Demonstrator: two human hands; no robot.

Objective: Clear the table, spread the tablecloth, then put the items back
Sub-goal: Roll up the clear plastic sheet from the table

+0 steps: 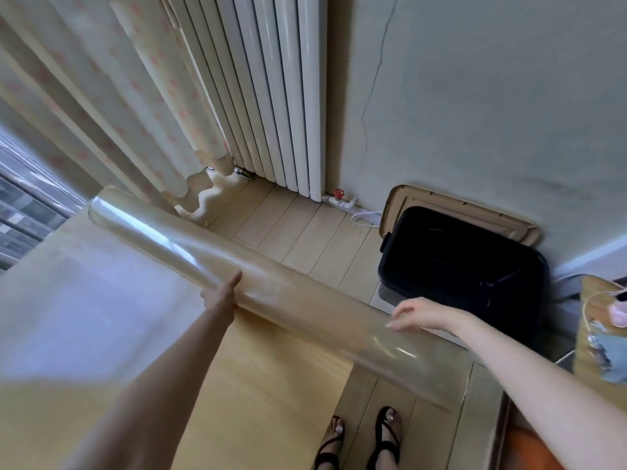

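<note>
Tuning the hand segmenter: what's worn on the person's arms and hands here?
Nothing worn that shows. No sleeves in view up to the frame edge, and no gloves, watch or bracelet on the left hand or right hand. No rings seen on the right; the left is mostly hidden.
</note>
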